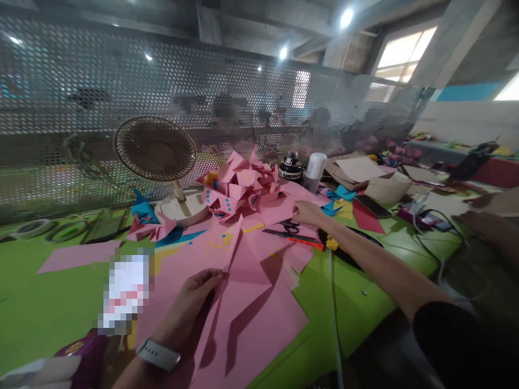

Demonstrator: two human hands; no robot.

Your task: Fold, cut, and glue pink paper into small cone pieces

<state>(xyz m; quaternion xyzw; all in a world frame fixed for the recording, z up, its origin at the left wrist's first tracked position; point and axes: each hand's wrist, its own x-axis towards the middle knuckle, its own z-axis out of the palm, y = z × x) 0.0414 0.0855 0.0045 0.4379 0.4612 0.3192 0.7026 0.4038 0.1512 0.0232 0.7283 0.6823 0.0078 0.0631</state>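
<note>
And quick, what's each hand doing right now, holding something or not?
Left hand: closed, pinching pink paper.
Right hand: fingers by the scissors' handles; can't tell whether it's gripping them.

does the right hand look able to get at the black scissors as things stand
Probably yes: the right hand is very close to the black scissors, with no other object visibly covering them. I can't tell whether it already touches them.

Pink paper [267, 319] cut off below; white item [127, 283] pixelated.
</note>
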